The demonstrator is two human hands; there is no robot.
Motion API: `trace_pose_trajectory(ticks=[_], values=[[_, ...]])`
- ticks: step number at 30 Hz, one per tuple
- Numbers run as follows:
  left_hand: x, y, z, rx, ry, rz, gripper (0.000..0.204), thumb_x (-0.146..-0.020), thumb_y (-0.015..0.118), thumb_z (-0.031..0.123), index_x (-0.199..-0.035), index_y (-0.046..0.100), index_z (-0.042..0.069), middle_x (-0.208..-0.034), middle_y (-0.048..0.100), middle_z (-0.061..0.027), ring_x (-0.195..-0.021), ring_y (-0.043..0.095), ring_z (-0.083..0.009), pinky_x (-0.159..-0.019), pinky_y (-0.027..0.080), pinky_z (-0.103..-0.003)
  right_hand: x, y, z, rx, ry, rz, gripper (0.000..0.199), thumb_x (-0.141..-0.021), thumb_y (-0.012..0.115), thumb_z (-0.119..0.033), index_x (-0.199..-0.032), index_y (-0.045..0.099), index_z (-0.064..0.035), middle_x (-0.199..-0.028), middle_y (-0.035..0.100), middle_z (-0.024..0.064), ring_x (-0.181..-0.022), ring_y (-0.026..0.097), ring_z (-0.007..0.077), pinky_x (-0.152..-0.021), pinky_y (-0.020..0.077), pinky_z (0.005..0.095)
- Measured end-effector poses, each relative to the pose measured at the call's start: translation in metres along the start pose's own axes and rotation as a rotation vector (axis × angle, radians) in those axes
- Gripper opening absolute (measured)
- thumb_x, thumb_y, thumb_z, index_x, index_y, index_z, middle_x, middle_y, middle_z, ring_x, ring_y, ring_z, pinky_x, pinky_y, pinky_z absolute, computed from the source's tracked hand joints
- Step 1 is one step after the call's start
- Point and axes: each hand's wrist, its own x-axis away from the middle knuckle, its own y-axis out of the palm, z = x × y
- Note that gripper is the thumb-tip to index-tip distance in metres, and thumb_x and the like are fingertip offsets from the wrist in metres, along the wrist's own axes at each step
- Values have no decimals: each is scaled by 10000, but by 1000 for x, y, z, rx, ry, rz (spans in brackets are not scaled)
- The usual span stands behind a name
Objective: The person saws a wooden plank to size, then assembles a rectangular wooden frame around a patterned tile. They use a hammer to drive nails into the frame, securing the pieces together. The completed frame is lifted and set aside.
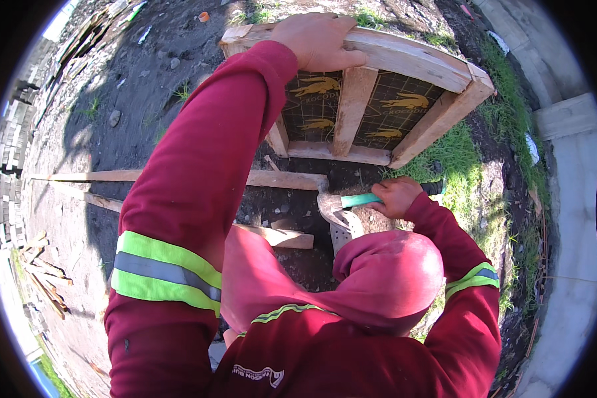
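Observation:
My left hand grips the top beam of a wooden-framed panel, thumb on the near side and fingers over the edge. The panel stands tilted on its edge, its dark sheet printed with yellow animal figures behind wooden ribs. Lower down, my right hand is closed around the green handle of a hammer. The hammer's metal head lies low, by the end of a long timber and beside a grey perforated shoe.
A shorter board lies nearer on the dirt. Scrap wood is piled at the left, with stacked blocks beyond it. Grass grows right of the panel, and a concrete wall runs along the right side.

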Motion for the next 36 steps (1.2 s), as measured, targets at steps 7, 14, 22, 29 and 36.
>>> trace_pose_trajectory(ticks=[7, 14, 22, 29, 36], values=[[-8, -1, -1, 130, -39, 2, 686, -888, 425, 634, -1255, 552, 69, -1153, 636, -171, -1087, 596, -338, -928, 461, -429, -9, -83, 8, 1, 154, 264, 337, -873, 619, -408, -812, 561, -82, -692, 607, 137, -642, 626, 354, -580, 489, 461], [0, -6, 6, -53, -42, -58, 730, -794, 616, 611, -1287, 527, 81, -1101, 662, -157, -1005, 644, -329, -868, 511, -443, -11, -56, 15, -149, 365, 275, 368, -902, 576, -424, -867, 560, -58, -672, 617, 164, -631, 628, 387, -566, 495, 492], [6, -34, 15, 69, -25, -82, 551, -703, 774, 410, -1032, 579, 13, -1003, 662, -200, -986, 631, -364, -835, 502, -442, 17, 23, -17, -56, 18, -140, 435, -898, 518, -514, -909, 573, -82, -752, 643, 120, -688, 652, 338, -634, 517, 451], [10, -41, 15, 76, -10, -93, 490, -712, 767, 386, -999, 630, 14, -1005, 671, -201, -983, 638, -354, -847, 505, -437, -32, 46, 25, 56, 238, -286, 448, -910, 490, -531, -968, 601, -100, -781, 664, 134, -736, 666, 343, -686, 535, 450], [18, -40, 13, 136, -10, -49, 439, -723, 749, 330, -1015, 626, 26, -987, 677, -197, -972, 646, -351, -835, 516, -433, -49, 60, 18, 4, 301, -375, 489, -941, 436, -517, -1066, 589, -70, -921, 676, 187, -884, 660, 360, -784, 519, 464]])
